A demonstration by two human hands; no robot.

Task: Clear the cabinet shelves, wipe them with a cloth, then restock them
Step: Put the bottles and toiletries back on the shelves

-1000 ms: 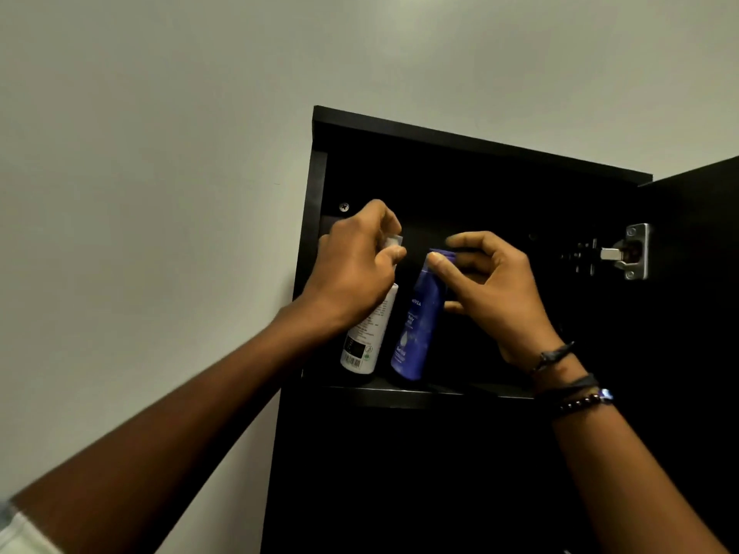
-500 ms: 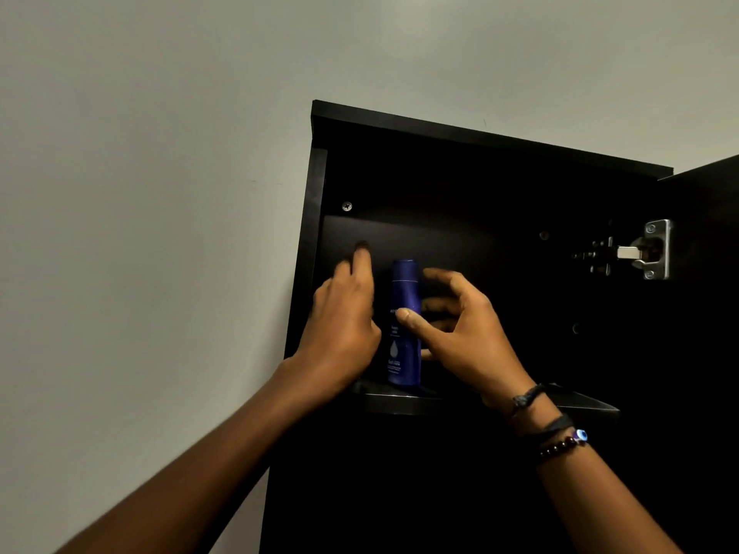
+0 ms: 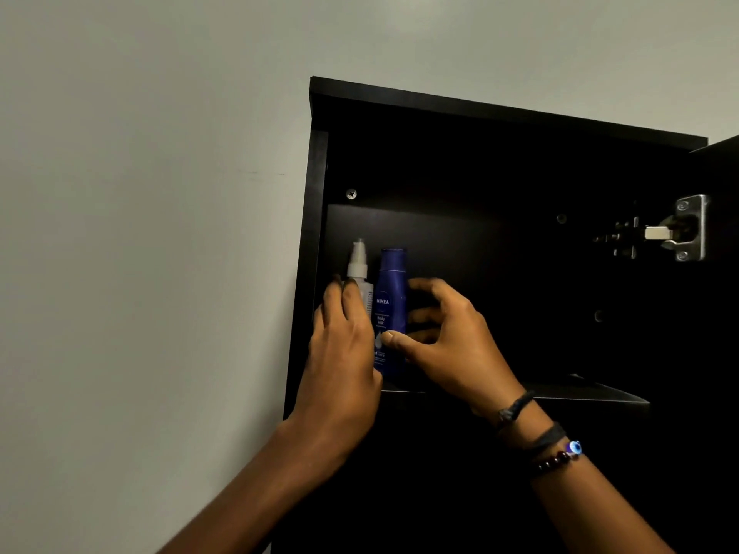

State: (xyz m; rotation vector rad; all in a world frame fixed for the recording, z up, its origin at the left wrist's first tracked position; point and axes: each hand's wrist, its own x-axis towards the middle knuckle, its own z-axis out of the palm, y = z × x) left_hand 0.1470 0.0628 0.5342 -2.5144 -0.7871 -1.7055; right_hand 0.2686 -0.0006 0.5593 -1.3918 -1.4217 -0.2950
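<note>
A black wall cabinet [image 3: 480, 113] stands open, with a dark shelf [image 3: 580, 395] inside. Two bottles stand upright at the shelf's left end, touching each other: a white pump bottle [image 3: 358, 269] against the left wall and a blue Nivea bottle [image 3: 392, 297] to its right. My left hand [image 3: 340, 353] covers the white bottle's lower body, fingers curled around it. My right hand [image 3: 448, 345] holds the blue bottle, thumb on its front and fingers behind it. The bases of both bottles are hidden by my hands.
The cabinet door [image 3: 720, 273] hangs open at the right, on a metal hinge [image 3: 680, 233]. A plain grey wall [image 3: 140, 233] lies to the left. The rest of the shelf, right of the bottles, looks bare and dark.
Both bottles were tilted a second ago and now stand upright at the shelf's left end. My hands have slid lower on them. The white bottle's pump top has come back into sight.
</note>
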